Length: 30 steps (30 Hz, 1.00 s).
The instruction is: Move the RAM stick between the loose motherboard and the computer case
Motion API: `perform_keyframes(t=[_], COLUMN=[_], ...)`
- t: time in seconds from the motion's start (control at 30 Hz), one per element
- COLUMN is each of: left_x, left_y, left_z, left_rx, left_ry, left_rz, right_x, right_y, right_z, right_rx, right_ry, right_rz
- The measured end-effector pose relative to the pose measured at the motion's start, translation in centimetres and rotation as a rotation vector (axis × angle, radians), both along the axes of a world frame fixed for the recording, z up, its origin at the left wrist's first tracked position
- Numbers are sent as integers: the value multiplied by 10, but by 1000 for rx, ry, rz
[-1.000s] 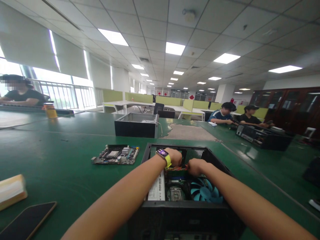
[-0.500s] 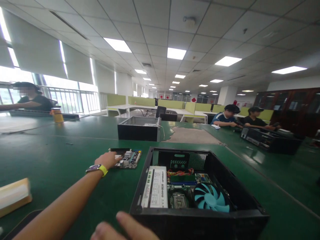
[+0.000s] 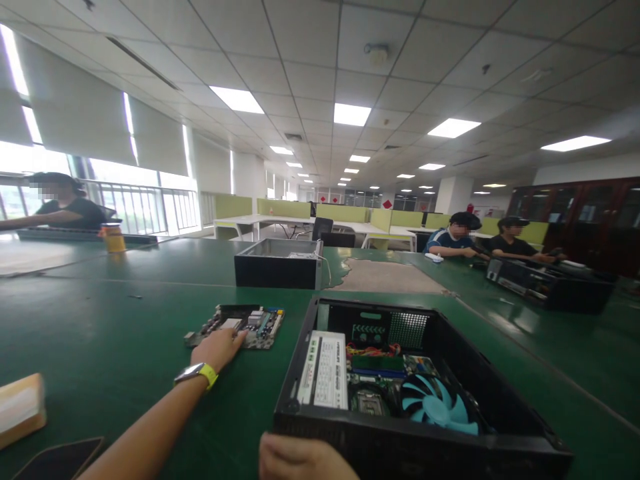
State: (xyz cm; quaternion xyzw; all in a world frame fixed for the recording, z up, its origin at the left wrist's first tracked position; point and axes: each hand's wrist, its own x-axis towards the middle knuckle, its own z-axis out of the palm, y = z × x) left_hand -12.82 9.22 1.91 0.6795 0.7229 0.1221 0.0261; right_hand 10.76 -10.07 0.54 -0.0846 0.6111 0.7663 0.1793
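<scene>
An open black computer case (image 3: pixel 380 450) lies on the green table (image 3: pixel 110 333) in front of me. Inside it are a white power supply (image 3: pixel 325 370), a motherboard and a blue fan (image 3: pixel 437 410). My right hand (image 3: pixel 300 460) is at the case's near wall, fingers curled against it. My left hand (image 3: pixel 217 348), with a yellow-strapped watch (image 3: pixel 197 375) on the wrist, reaches out to the left. Its fingers lie stretched on the near edge of a loose motherboard (image 3: pixel 245 321) that rests flat on the table.
A second open case (image 3: pixel 277 263) stands farther back. A dark phone (image 3: pixel 55 460) and a tan box (image 3: pixel 20 410) lie near left, a yellow jar (image 3: pixel 114 239) far left. One person sits far left and two at the right behind another case (image 3: pixel 550 287).
Both hands left the inside of the case. My left hand went out to the loose motherboard and stays on its near edge. My right hand came back to the case's near wall.
</scene>
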Motion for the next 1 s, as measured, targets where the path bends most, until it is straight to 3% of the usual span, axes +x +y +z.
perform_keyframes(t=[0.17,0.23,0.33,0.47,0.57,0.7,0.83,1.0], left_x=[4,5,6,9,20,55,103,160], left_y=[3,5,8,0,-17,-53,-101,-167], left_z=[-7,-7,-4,-2,-3,-4,1,5], left_rx=[-13,-21,-31,-17,26,61,51,-24], left_ry=[42,55,70,104,136,195,205,172], left_rz=[4,-4,-22,-30,-51,-164,-315,-487], right_x=[52,81,125,183,224,267,286,280], right_y=[32,45,63,82,87,82,73,75], right_z=[9,12,14,11,5,-4,-7,-8], right_rx=[-938,-1058,-1066,-940,-822,-679,-582,-567], right_ry=[802,943,1067,1220,1318,1403,1462,1555], right_rz=[-269,-355,-511,-683,-783,-887,-960,-1005])
